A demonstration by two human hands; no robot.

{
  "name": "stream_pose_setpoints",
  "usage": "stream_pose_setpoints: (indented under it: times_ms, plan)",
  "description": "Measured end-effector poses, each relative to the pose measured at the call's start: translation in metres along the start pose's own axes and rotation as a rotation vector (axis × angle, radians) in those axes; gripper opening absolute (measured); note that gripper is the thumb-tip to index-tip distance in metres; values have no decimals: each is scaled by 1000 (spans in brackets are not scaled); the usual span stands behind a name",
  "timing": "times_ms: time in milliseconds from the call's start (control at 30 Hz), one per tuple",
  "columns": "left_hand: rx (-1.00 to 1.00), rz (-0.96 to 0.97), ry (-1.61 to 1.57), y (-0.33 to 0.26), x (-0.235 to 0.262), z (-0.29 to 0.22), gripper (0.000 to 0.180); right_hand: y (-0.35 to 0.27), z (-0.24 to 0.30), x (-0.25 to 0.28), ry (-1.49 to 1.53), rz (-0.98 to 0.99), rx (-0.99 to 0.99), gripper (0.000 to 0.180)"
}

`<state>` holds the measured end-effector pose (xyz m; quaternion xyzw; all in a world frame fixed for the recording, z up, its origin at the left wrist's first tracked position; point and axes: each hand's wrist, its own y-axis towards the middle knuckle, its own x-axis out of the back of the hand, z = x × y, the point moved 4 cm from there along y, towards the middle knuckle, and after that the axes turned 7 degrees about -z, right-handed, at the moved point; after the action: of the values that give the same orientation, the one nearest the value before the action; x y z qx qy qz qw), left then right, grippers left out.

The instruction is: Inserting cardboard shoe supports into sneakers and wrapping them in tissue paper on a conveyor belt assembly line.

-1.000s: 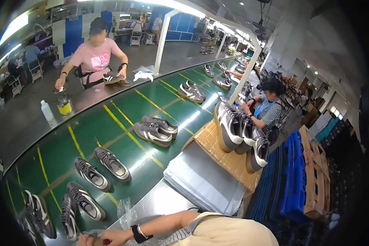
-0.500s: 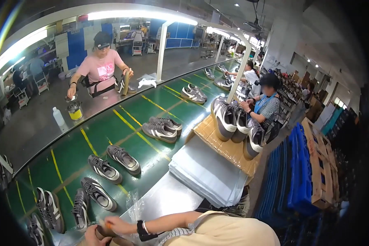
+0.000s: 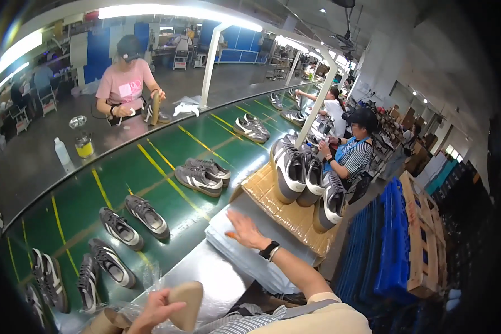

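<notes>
My left hand point(image 3: 155, 312) is closed round a tan sole-shaped piece point(image 3: 187, 305) with a rounded end; whether a whole shoe belongs to it, I cannot tell. My right hand point(image 3: 246, 230), fingers spread, lies over the near left corner of a stack of pale blue-white sheets point(image 3: 273, 250). Beside my left hand is a curled brown paper-like piece point(image 3: 107, 323), partly cut off by the lower edge. Clear crinkled plastic point(image 3: 150, 278) lies just beyond that hand. Closest to it on the green conveyor belt is a grey sneaker with white stripes point(image 3: 112, 263).
More pairs of grey sneakers point(image 3: 203, 177) sit along the green belt point(image 3: 167, 206). Grey-and-white shoes point(image 3: 306, 175) stand on a cardboard box point(image 3: 261, 192) behind the sheets. Across the belt a person point(image 3: 128, 86) handles a shoe near a bottle point(image 3: 62, 151). Blue pallets point(image 3: 392, 245) stand at right.
My right hand has moved from beside my left hand to the sheet stack and opened. My left hand now holds the tan piece up in view. The view has shifted slightly right.
</notes>
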<state>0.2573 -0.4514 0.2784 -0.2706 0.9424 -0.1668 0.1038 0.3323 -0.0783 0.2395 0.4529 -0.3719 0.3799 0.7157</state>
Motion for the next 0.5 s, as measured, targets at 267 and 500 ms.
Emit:
stream_pose_setpoints:
  times_ms: [267,500]
  plan:
    - [62,354,-133,41,-41,37,47,-20,-65,-32,387,-214,-102,23]
    - [-529,-476,25,142,-38,-32,50,28,87,-16,1378,-79,-277,33]
